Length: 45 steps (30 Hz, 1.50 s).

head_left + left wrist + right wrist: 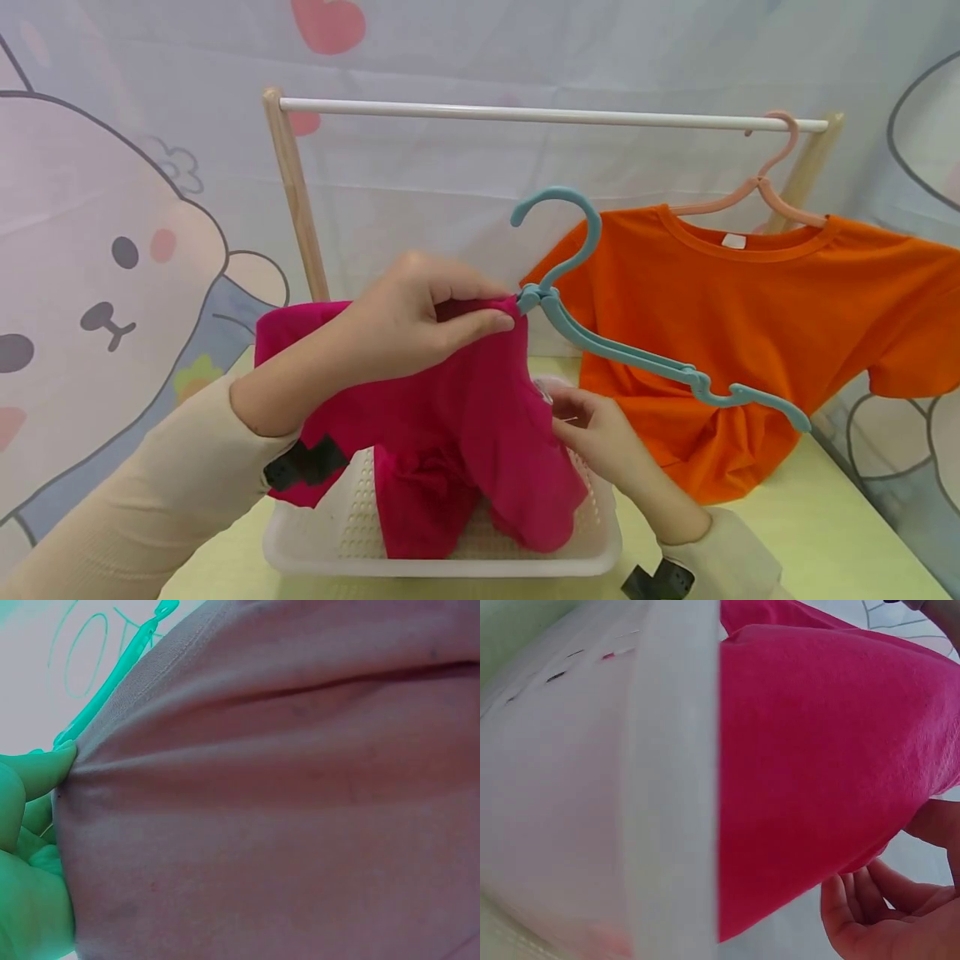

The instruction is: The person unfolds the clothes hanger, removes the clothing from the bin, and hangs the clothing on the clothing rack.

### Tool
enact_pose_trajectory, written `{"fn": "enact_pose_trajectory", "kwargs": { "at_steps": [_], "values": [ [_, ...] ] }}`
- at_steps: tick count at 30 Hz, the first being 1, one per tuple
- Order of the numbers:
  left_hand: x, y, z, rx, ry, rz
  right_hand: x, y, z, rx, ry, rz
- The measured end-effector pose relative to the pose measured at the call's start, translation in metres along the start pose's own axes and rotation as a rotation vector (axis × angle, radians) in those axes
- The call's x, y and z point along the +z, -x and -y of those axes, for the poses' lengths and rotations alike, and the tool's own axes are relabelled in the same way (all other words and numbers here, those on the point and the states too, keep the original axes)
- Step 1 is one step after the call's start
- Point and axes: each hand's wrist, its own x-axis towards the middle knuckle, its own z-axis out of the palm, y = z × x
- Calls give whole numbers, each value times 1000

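Observation:
A magenta T-shirt (487,383) hangs between my two hands, its lower part down in a white basket (442,568). My left hand (397,325) pinches its neckline close beside the hub of a teal hanger (592,237). One hanger arm (630,357) sticks out bare to the right; the other side is hidden by the cloth and hand. Lower on the neckline, by a whitish label (543,392), my right hand (600,429) holds the edge between thumb and fingers. In the left wrist view, the thumb (52,769) presses the cloth into creases.
Behind stands a rack with a white rail (480,111) and wooden posts (296,200). An orange T-shirt (742,308) hangs at its right end on a pink hanger (780,200). The basket stands on a pale yellow-green table (825,517), before a cartoon-printed cloth backdrop (420,50).

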Motion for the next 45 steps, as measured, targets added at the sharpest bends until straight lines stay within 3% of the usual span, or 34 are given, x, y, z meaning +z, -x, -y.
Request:
{"fn": "enact_pose_trajectory", "kwargs": {
  "at_steps": [8,19,26,32,45],
  "values": [
    [-1,7,2,6,1,3,0,2,-5,-6,31,105],
    [-12,23,15,-45,10,-30,-5,6,-15,-32,35,162],
    [-20,41,27,-93,-21,-64,-13,10,-19,4,-13,111],
    [-22,55,37,-86,-31,-84,-21,14,-17,46,-57,83],
    [-21,83,49,-141,-35,-77,-37,18,-14,119,-23,-45]
  ]
}}
